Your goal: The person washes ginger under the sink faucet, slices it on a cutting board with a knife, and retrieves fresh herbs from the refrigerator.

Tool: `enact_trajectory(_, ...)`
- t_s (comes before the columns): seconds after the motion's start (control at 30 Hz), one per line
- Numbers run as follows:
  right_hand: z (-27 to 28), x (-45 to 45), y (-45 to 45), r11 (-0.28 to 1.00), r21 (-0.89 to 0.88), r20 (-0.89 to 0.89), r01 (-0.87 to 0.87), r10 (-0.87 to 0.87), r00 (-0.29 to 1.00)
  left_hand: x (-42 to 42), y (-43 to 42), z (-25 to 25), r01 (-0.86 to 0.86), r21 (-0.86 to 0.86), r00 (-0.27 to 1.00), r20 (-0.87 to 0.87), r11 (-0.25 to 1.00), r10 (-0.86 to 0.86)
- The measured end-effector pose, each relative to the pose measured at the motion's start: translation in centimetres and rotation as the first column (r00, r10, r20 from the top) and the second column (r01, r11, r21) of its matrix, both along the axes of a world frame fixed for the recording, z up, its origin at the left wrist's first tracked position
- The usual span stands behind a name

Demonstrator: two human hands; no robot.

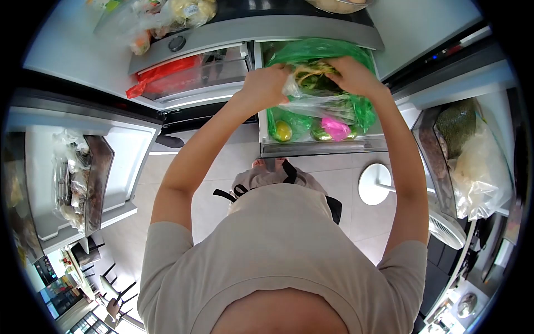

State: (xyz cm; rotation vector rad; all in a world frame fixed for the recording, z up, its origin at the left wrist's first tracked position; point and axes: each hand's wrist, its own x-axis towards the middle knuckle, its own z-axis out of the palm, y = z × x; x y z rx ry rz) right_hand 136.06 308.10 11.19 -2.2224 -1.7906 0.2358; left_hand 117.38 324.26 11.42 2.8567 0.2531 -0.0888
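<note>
An open fridge drawer point(322, 149) lies ahead of me, with both hands over it. My left hand point(270, 83) is closed on the edge of a clear plastic bag point(320, 106) at the drawer's left side. Curled over leafy greens point(314, 75) in the bag's mouth, my right hand point(354, 77) grips at their right end; its fingertips are partly hidden. A green plastic bag point(328, 47) lines the drawer behind and around them. Nearer me in the drawer are a yellow-green round fruit point(283, 131) and a bright pink wrapped item point(336, 128).
To the left is a second drawer point(192, 94) with a red bag point(167, 75). Open fridge doors stand at both sides, their bins holding bagged food point(473, 167). Bagged produce point(192, 11) sits on the shelf above. A white fan point(445, 229) stands on the right.
</note>
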Motion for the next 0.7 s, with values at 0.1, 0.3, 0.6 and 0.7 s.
enact_trajectory(0.1,1.5,1.2,-0.7,1.000,-0.008,-0.060,0.002,-0.003,0.998,-0.1,0.3,-0.3,0.030,-0.077,0.998,-0.049,0.997,-0.034)
enact_trajectory(0.3,2.6,0.2,-1.4,1.000,0.007,-0.175,-0.006,0.007,0.985,-0.1,-0.6,-2.0,0.119,-0.289,0.978,0.197,0.950,-0.062)
enact_trajectory(0.6,1.5,-1.9,-1.5,0.993,0.081,-0.064,0.084,-0.079,0.995,-4.3,0.7,0.6,0.015,-0.554,0.813,0.492,0.832,0.313)
enact_trajectory(0.7,1.0,-2.0,-0.8,0.995,0.012,-0.038,0.100,-0.099,0.994,-4.9,3.0,-0.6,-0.134,-0.545,0.677,0.560,0.827,0.479)
